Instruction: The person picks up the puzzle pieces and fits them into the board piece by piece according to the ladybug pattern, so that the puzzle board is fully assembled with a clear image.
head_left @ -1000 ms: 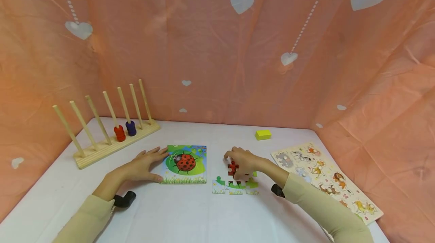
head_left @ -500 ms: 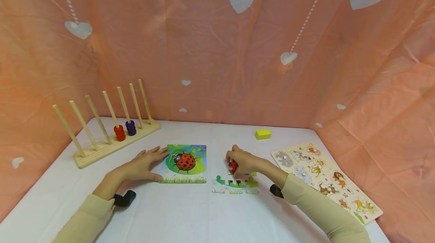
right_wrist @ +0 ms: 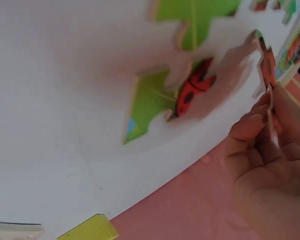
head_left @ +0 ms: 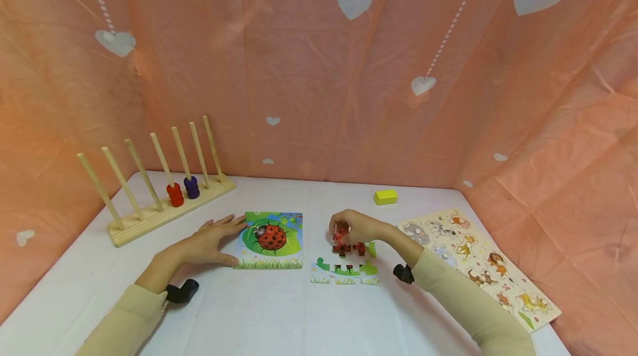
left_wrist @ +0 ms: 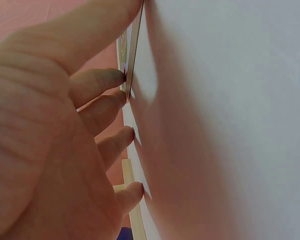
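My left hand [head_left: 211, 242] lies beside a square ladybug picture board [head_left: 271, 240], fingers spread and fairly straight, thumb and fingertips at the board's left edge. Right of the board, my right hand [head_left: 360, 227] pinches red ladybug jigsaw pieces [right_wrist: 267, 65] between thumb and fingers. They are tilted on edge above the white table in the right wrist view, and the fingers partly cover them. Beneath that hand lie a red-and-black piece [right_wrist: 194, 90] and a green piece [right_wrist: 149, 102] side by side. A row of green, flowered jigsaw pieces [head_left: 346, 274] lies nearer the front.
At the back left stands a wooden peg rack [head_left: 174, 209] with red beads [head_left: 175, 195] and purple beads [head_left: 191, 187]. A yellow block [head_left: 385, 197] sits behind the right hand. An animal peg puzzle [head_left: 473, 259] lies under and beyond the right forearm. Fabric walls surround the table.
My right hand has lifted the red jigsaw pieces up and back, away from the front row, and a gap now shows there. The left hand stays at the board.
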Motion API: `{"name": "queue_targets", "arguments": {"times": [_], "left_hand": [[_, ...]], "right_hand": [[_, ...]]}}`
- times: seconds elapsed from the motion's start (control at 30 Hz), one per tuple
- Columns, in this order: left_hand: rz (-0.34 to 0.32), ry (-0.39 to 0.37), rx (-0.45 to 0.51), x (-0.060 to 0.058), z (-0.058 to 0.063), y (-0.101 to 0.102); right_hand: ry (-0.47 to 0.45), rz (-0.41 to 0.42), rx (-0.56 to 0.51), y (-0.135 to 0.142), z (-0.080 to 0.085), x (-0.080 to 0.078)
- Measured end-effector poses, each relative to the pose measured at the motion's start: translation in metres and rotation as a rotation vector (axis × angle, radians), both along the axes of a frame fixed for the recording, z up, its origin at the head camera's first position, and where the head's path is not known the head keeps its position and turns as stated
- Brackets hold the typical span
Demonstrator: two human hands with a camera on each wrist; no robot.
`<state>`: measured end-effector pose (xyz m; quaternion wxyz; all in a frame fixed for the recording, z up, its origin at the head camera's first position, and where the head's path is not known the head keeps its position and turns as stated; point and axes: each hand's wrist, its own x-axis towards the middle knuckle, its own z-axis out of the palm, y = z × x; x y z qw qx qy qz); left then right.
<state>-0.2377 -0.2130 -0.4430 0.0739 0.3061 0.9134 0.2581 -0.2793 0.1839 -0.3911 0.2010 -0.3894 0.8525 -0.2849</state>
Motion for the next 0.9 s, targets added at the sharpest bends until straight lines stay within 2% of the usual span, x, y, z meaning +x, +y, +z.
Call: {"name": "queue_targets", "arguments": {"times": [0.2,0.47,0.73,0.9], "left_hand": [[0.001,0.000,0.005,0.002,0.001,0.000],[0.000,0.004,0.000,0.002,0.003,0.000],[-0.006,0.008,-0.002,0.001,0.003,0.001],[-0.006,0.004,-0.001,0.002,0.004,0.001]], "right_hand": [[0.000,-0.008,-0.077,-0.022,0.000,-0.013],[-0.006,0.001,-0.113,-0.073,-0.002,-0.021],[0.042,-0.016,-0.044,-0.120,-0.009,-0.009],[0.162,-0.058,0.038,-0.137,-0.014,-0.004]]}}
